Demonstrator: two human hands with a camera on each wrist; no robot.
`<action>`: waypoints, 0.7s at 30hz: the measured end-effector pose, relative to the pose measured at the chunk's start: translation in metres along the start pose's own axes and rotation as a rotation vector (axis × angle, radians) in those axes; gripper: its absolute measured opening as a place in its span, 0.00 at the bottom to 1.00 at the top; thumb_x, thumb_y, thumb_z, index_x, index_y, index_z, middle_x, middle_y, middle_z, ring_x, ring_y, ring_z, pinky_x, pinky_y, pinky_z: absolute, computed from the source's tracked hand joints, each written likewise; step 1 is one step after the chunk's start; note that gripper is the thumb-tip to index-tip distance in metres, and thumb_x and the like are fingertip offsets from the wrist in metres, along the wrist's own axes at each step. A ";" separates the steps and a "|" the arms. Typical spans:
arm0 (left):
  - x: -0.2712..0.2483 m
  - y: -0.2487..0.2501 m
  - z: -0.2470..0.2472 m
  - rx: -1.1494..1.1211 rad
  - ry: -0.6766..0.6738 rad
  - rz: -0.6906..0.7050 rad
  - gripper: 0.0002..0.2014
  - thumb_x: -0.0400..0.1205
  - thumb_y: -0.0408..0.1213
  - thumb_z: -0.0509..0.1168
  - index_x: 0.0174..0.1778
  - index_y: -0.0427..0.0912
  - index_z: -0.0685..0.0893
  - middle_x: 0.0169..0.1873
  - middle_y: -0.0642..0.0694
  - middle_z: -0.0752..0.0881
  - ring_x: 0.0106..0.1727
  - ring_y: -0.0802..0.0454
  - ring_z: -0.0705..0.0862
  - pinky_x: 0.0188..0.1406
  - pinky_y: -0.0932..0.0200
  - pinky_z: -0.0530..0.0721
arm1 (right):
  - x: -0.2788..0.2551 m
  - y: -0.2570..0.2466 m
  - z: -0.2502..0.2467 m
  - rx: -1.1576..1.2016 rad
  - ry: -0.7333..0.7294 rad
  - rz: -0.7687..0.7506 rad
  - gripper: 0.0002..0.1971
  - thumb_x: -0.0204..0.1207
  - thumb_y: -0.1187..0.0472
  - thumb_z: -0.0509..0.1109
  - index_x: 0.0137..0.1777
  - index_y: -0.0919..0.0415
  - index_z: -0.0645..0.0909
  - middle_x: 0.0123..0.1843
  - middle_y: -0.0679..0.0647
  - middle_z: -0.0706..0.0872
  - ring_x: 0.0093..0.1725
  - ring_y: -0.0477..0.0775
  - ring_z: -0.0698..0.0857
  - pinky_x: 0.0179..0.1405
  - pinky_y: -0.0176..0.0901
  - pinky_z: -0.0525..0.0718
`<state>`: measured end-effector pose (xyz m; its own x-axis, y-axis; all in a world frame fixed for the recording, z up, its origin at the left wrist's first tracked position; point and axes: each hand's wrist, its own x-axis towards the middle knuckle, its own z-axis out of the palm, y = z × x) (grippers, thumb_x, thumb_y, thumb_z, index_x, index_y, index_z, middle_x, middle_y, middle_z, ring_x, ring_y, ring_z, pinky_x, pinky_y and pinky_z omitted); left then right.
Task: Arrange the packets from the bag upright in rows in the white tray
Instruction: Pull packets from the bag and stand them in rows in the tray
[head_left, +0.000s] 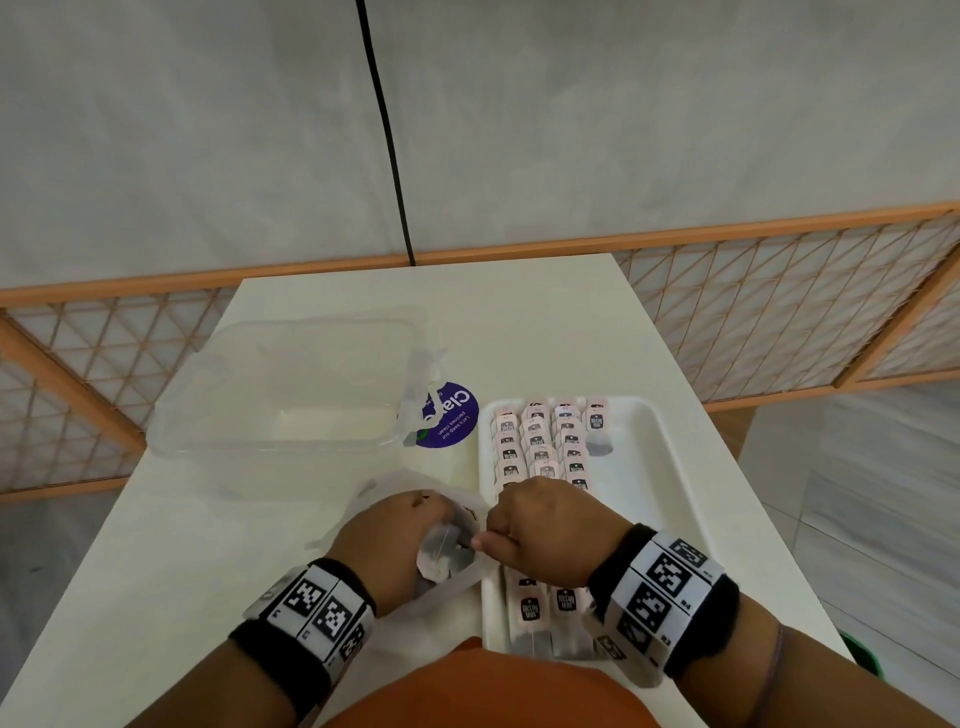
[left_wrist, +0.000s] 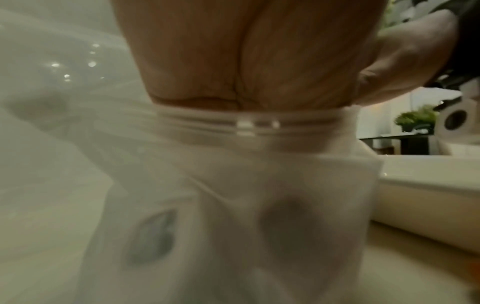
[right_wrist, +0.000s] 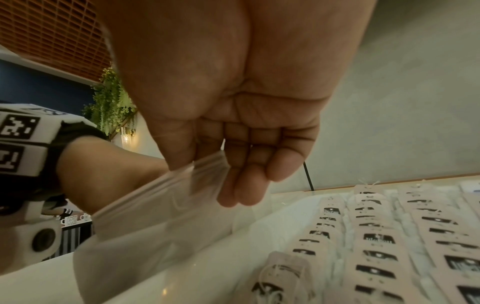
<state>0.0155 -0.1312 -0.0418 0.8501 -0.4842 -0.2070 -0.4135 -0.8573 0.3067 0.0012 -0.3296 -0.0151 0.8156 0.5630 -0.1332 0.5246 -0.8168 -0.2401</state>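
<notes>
A clear zip bag (head_left: 447, 551) lies on the table just left of the white tray (head_left: 670, 499). My left hand (head_left: 405, 525) is pushed into the bag's mouth; its fingers are hidden in the plastic (left_wrist: 259, 205). My right hand (head_left: 535, 519) pinches the bag's zip edge (right_wrist: 197, 170) between thumb and fingers and holds it up. Dark shapes of packets show through the bag (left_wrist: 153, 236). Pink tea packets (head_left: 540, 447) stand upright in three rows at the tray's left, with more packets (right_wrist: 376, 240) close below my right hand. One packet (head_left: 596, 415) starts a further row.
A clear plastic box (head_left: 280, 384) stands open at the table's back left. A round purple sticker (head_left: 449, 415) lies between the box and the tray. The tray's right half (head_left: 639, 493) holds no packets. An orange lattice rail runs behind the table.
</notes>
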 end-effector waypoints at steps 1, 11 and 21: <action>0.000 -0.001 0.001 0.060 -0.017 0.035 0.27 0.71 0.43 0.73 0.67 0.61 0.76 0.65 0.58 0.77 0.66 0.54 0.76 0.63 0.61 0.74 | 0.000 0.000 0.001 0.005 0.003 -0.002 0.23 0.85 0.45 0.55 0.47 0.63 0.84 0.43 0.60 0.84 0.43 0.58 0.80 0.39 0.44 0.70; 0.010 -0.023 0.016 0.116 -0.075 0.058 0.14 0.79 0.35 0.63 0.59 0.50 0.85 0.57 0.51 0.84 0.60 0.52 0.81 0.68 0.56 0.72 | 0.000 0.002 0.003 0.013 0.030 -0.002 0.23 0.84 0.45 0.55 0.46 0.63 0.85 0.42 0.60 0.85 0.39 0.55 0.76 0.39 0.44 0.73; 0.006 -0.019 0.005 -0.259 0.017 -0.088 0.11 0.82 0.44 0.64 0.59 0.53 0.85 0.54 0.56 0.87 0.54 0.58 0.83 0.56 0.62 0.78 | -0.002 0.003 0.004 0.052 0.052 0.004 0.24 0.84 0.45 0.56 0.45 0.63 0.85 0.41 0.60 0.86 0.40 0.56 0.79 0.38 0.42 0.70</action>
<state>0.0272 -0.1187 -0.0535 0.8854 -0.4049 -0.2281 -0.2428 -0.8215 0.5159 0.0007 -0.3327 -0.0199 0.8300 0.5513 -0.0845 0.5091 -0.8107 -0.2891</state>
